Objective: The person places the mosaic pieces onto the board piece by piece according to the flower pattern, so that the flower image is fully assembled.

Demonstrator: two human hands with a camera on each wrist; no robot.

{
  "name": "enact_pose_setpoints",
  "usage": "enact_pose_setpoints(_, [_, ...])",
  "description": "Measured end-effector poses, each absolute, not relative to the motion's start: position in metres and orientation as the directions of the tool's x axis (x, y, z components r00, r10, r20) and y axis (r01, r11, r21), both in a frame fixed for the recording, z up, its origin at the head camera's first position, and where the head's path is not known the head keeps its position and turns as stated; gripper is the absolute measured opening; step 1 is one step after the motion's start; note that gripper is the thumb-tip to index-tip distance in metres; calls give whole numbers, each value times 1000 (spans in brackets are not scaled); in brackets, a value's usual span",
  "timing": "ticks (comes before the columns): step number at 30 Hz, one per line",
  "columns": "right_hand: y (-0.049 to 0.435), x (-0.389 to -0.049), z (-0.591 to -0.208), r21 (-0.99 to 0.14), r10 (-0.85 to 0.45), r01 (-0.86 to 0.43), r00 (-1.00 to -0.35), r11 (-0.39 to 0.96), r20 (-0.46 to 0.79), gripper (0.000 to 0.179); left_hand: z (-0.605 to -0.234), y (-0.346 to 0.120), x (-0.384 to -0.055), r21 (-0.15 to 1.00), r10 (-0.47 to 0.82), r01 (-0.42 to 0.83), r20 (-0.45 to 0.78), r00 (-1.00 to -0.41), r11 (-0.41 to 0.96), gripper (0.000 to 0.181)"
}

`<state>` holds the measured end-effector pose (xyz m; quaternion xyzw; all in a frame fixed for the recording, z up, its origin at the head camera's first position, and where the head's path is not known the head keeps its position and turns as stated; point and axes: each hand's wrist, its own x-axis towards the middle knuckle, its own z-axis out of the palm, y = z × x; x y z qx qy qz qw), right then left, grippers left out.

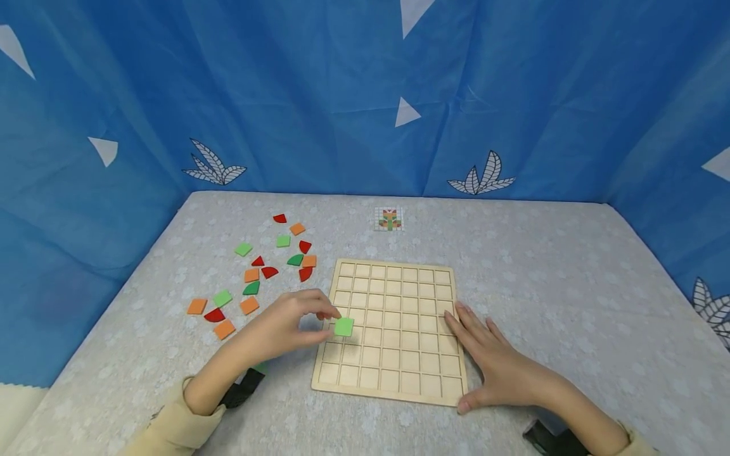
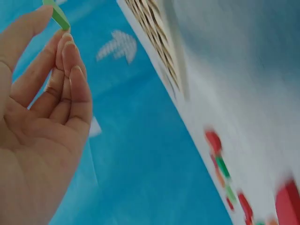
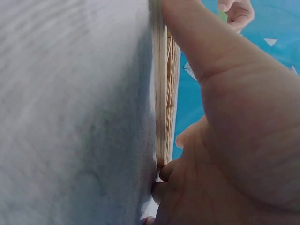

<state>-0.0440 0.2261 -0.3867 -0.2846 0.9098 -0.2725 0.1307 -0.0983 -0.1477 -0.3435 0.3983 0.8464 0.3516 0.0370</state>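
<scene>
A light green square tile [image 1: 344,327] is pinched between the thumb and fingertips of my left hand [image 1: 288,326], over the left side of a wooden grid board [image 1: 392,339]. In the left wrist view the thin green tile [image 2: 59,17] shows edge-on at the fingertips, the other fingers bent behind it. My right hand [image 1: 507,370] rests at the board's right edge, fingers spread and fairly straight, thumb at the near right corner. The right wrist view shows that hand [image 3: 234,122] along the board's layered side [image 3: 160,93]. The board's grid cells hold no tiles.
Loose tiles lie scattered left of the board: orange squares [image 1: 249,305], light green squares [image 1: 222,298], red quarter-rounds [image 1: 269,272] and dark green ones [image 1: 251,288]. A small pattern card [image 1: 389,219] lies behind the board. A blue curtain [image 1: 342,95] surrounds the table.
</scene>
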Motion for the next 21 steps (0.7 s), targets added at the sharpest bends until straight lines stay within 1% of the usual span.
enact_pose_setpoints(4, [226, -45, -386, -564, -590, -448, -802, 694, -89, 128, -348, -127, -91, 614, 723, 667, 216, -656, 422, 18])
enact_pose_setpoints(11, [226, -45, -387, -552, -591, -455, -802, 699, -87, 128, -360, -101, -74, 598, 722, 661, 190, -666, 453, 15])
enact_pose_setpoints(15, [226, -46, -387, -552, -587, -447, -804, 704, -97, 127, -363, -92, -66, 605, 732, 657, 172, -659, 449, 13])
enact_pose_setpoints(21, [225, -45, -385, -552, -579, -435, -808, 711, -109, 126, -369, -86, -62, 625, 744, 651, 164, -648, 430, 12])
